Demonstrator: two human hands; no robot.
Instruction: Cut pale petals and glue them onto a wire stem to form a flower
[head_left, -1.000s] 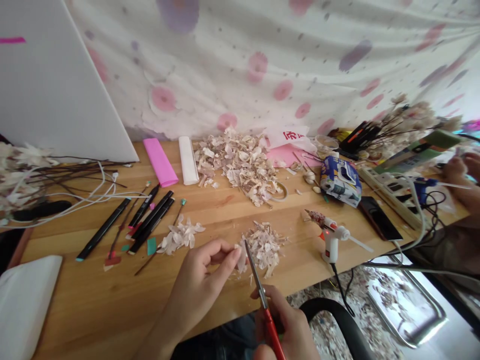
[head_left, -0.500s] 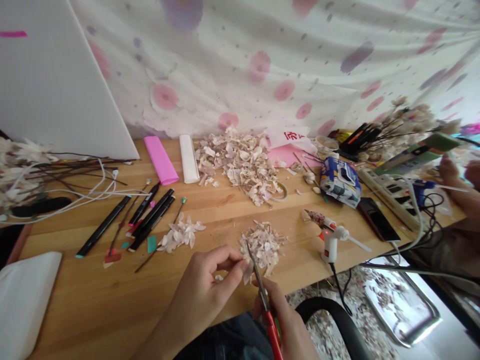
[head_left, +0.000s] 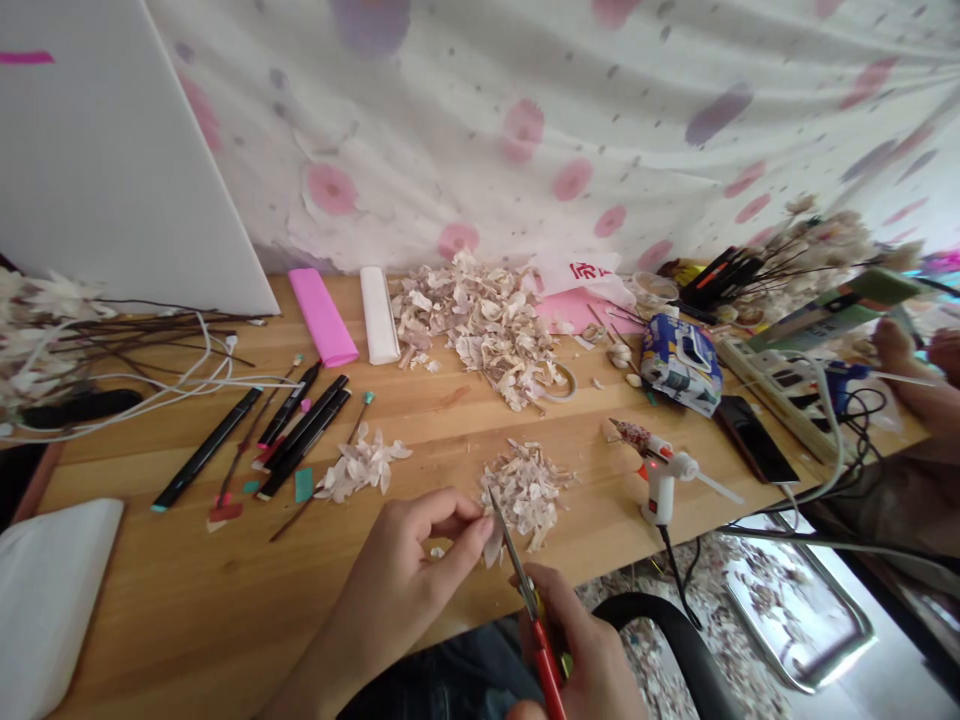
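Note:
My left hand (head_left: 409, 575) pinches a small pale paper petal (head_left: 491, 545) between thumb and fingertips, just above the wooden table's (head_left: 187, 610) front edge. My right hand (head_left: 589, 660) grips red-handled scissors (head_left: 529, 605), whose blades point up and left and meet the petal. Just behind them lies a small pile of pale trimmings (head_left: 525, 490). A smaller cluster of cut petals (head_left: 360, 467) lies to the left.
A big heap of petals (head_left: 480, 320) sits at the back with pink (head_left: 322, 317) and white (head_left: 378, 315) paper rolls. Black markers (head_left: 292, 430) lie left; a glue gun (head_left: 660, 470), phone (head_left: 756, 438) and power strip (head_left: 780, 385) right. Another person's hand (head_left: 911, 365) is at far right.
Both hands with petal and scissors have dropped slightly toward the table's front edge; the scissors' blades stay at the petal. Little else has moved.

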